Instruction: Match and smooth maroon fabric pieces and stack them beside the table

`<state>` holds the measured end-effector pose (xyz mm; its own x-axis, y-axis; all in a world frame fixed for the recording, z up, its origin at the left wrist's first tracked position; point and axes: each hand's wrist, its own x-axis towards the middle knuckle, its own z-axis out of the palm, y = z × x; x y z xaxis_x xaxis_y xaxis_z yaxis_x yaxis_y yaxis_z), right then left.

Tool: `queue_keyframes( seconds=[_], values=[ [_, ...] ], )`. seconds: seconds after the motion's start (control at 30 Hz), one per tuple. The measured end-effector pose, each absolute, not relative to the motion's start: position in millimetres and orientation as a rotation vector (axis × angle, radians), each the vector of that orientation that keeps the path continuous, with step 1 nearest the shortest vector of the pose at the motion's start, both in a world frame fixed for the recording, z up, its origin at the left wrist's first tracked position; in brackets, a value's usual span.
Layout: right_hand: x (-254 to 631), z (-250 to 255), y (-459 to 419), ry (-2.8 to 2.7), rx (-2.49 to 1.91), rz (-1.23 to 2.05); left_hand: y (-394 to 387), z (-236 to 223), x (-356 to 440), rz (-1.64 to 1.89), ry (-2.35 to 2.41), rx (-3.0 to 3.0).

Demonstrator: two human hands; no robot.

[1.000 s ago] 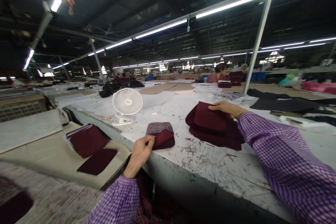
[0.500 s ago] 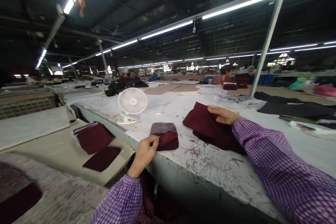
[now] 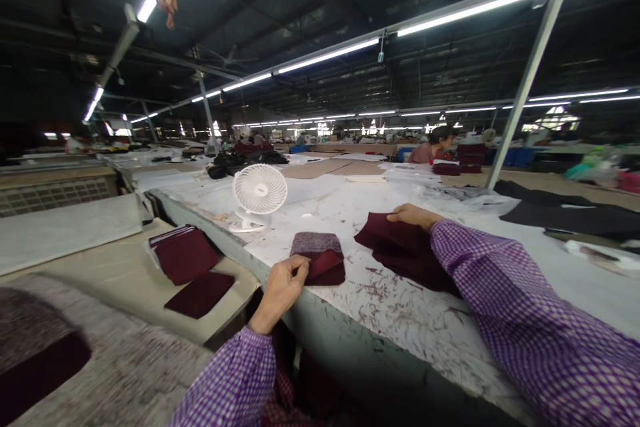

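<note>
The left hand (image 3: 283, 285) has its fingers pinched on a maroon flap (image 3: 326, 264), covering its corner, near the edge of the bench (image 3: 320, 203). The right hand (image 3: 414, 215) pinches a maroon sheet (image 3: 386, 232) over a maroon pile (image 3: 413, 268) (partly hidden behind the sleeve (image 3: 480, 267)); how many layers it grips, I cannot tell.

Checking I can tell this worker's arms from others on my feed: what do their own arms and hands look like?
The left sleeve and right sleeve are loose, in a small purple-and-white check, and gather in at the wrists. The left hand and right hand are bare, with no gloves.
</note>
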<state>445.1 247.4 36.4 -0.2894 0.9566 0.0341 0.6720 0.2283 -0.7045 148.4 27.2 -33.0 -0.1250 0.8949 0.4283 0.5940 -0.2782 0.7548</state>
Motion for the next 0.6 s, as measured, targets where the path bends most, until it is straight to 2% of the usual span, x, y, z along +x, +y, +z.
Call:
queue_keyframes(
  seconds=[0.3, 0.53, 0.6],
  values=[
    [431, 26, 240, -2.054, -1.317, 0.607, 26, -35, 148, 1.374, 1.666, 1.840],
    [451, 74, 228, -1.775, -1.065, 0.661, 27, -35, 149, 1.375, 1.663, 1.846],
    [469, 85, 224, -1.845, -1.078, 0.609, 28, -37, 148, 1.375, 1.673, 1.832]
  ],
)
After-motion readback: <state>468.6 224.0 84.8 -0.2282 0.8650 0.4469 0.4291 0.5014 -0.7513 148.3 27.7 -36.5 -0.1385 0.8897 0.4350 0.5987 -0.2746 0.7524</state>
